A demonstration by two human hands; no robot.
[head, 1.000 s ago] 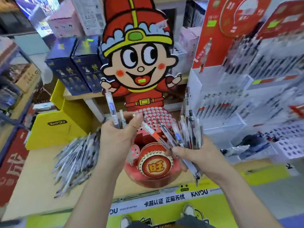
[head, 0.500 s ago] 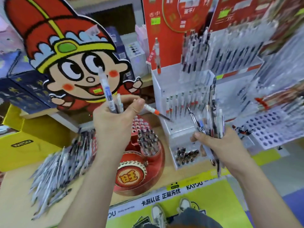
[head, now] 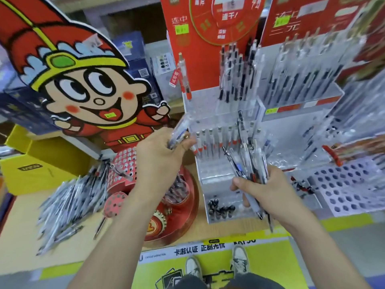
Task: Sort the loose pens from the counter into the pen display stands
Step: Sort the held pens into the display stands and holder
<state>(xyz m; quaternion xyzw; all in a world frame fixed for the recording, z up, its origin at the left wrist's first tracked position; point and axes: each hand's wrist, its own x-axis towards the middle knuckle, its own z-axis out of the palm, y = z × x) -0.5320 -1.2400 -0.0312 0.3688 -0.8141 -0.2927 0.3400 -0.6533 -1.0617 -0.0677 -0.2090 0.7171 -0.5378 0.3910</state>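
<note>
Left hand: fingers curled round a clear plastic pen. Its long axis tilts up toward the far right, with the upper end just beside the clear tiered stand.

Right hand: fingers clamped on a bundle of slim pens. Their axes are near upright and the tips protrude below the palm.

Loose pens lie fanned in a heap at the left side of the wood-toned worktop. A round red perforated stand sits near the front edge, between the heap and the clear stand.
</note>
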